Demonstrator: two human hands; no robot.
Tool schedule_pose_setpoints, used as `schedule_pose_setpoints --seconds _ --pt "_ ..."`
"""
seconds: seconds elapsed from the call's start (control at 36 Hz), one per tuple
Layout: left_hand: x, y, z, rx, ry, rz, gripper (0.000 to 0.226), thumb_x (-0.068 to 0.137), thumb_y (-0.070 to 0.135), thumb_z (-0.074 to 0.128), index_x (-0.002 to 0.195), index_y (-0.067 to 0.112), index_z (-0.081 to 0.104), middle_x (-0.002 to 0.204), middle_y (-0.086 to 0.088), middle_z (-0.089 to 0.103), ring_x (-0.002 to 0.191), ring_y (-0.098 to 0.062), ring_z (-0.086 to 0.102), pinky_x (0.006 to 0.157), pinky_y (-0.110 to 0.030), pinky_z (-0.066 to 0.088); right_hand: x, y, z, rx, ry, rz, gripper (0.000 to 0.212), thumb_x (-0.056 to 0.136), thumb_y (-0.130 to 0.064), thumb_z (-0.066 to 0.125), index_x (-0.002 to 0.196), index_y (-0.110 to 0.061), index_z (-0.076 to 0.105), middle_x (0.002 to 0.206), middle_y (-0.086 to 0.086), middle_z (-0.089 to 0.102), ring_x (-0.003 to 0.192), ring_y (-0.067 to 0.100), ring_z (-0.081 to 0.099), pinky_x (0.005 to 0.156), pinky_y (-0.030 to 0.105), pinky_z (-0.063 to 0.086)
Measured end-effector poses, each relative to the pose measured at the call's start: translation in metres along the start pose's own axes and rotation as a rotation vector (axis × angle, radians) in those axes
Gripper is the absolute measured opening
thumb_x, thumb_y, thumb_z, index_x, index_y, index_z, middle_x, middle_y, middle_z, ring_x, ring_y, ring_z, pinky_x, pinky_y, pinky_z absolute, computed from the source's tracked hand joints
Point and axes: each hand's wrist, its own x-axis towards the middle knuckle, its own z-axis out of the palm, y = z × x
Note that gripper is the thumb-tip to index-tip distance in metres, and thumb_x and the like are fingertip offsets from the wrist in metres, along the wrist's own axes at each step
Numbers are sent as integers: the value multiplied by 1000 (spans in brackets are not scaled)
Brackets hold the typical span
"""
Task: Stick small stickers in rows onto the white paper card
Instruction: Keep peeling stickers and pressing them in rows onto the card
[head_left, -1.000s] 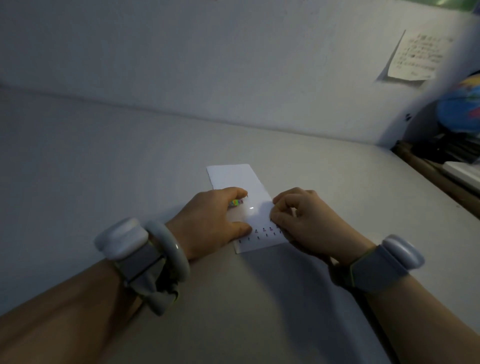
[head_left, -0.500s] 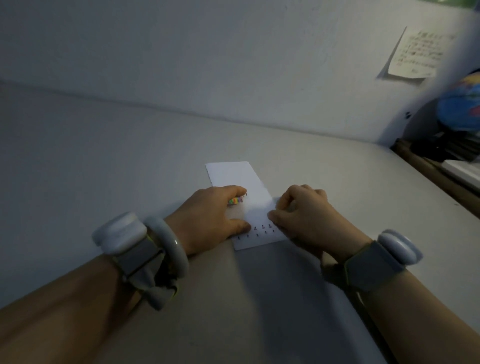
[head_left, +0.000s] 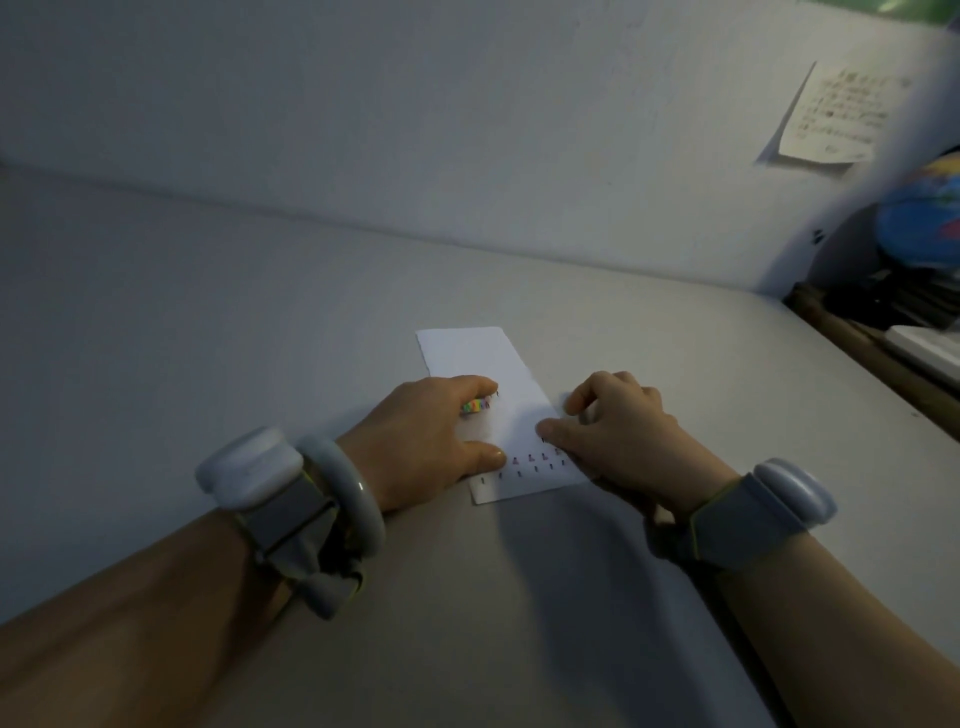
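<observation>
A white paper card (head_left: 470, 353) lies on the grey table in the middle of the view. Rows of small dark stickers (head_left: 530, 465) run across its near end. My left hand (head_left: 431, 441) rests on the card's left side and pinches a small multicoloured sticker strip (head_left: 477, 406) under the forefinger. My right hand (head_left: 618, 431) lies on the card's right edge with fingers curled, its thumb tip pressing the card just above the sticker rows. Whether a sticker is under that thumb is hidden.
The grey table (head_left: 208, 322) meets a pale wall at the back. A handwritten note (head_left: 836, 114) hangs on the wall at upper right. A blue globe (head_left: 924, 213) and dark clutter stand past the table's right edge.
My right hand has shifted slightly right and opened its curled fingers a little, with the thumb staying pressed on the card. My left hand and the strip have stayed put.
</observation>
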Motion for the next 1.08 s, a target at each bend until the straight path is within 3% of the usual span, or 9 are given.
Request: schedule_pose_setpoints --seconds 0.25,0.33,0.42,0.47,0.56,0.69,0.81,0.89,1.08 --pt "0 0 -1 -20 29 3 68 79 37 69 139 25 39 140 6 46 125 -11 44 101 -20 31 -3 2 -3 21 9 -28 20 87 -40 55 99 -25 52 112 -5 43 109 19 36 88 34 30" --pt "-2 0 -1 -58 66 13 66 78 35 70 137 26 42 137 8 49 119 -8 47 94 -14 30 -4 7 -3 103 31 -46 9 88 -36 53 89 -27 53 104 -7 49 109 21 42 96 38 35" --pt "-2 1 -2 -144 125 17 59 79 35 69 134 27 46 131 10 53 106 -3 49 87 -13 33 -6 8 -4 211 99 -77 10 89 -34 51 80 -33 53 96 -9 57 100 23 51 90 45 44" --pt "-2 3 -2 -246 158 13 53 81 35 68 130 28 50 125 11 57 102 -2 51 89 -17 38 -8 5 -4 224 175 -133 14 91 -30 49 78 -36 50 92 -16 54 98 20 51 85 39 45" --pt "-2 6 -1 -312 199 30 42 84 33 65 124 28 56 118 11 60 101 -4 55 91 -21 44 -13 -4 -4 184 269 -253 12 92 -26 51 82 -33 52 91 -18 51 101 11 43 80 24 35" --pt "-1 9 -1 -378 212 64 28 89 26 59 117 27 59 105 17 59 94 0 56 80 -8 44 -26 -21 -2 155 352 -437 7 87 -28 55 82 -32 54 91 -17 53 99 6 41 79 19 32" --pt "-2 12 0 -474 194 68 22 87 21 59 108 28 60 98 18 61 95 -5 61 90 -25 52 -29 -27 3 158 381 -482 3 87 -30 57 85 -31 59 89 -18 52 97 6 40 77 14 31" --pt "-2 13 0 -534 191 76 21 86 17 61 102 30 61 93 19 64 89 -5 65 87 -28 54 -27 -26 4 140 373 -463 12 87 -32 56 93 -26 65 91 -19 51 99 3 38 77 13 30" --pt "-4 15 2 -563 203 120 27 84 15 64 95 38 57 88 24 62 80 9 62 77 -9 51 -26 -25 5 121 375 -462 18 87 -33 55 97 -24 66 91 -20 50 98 3 40 76 10 31"
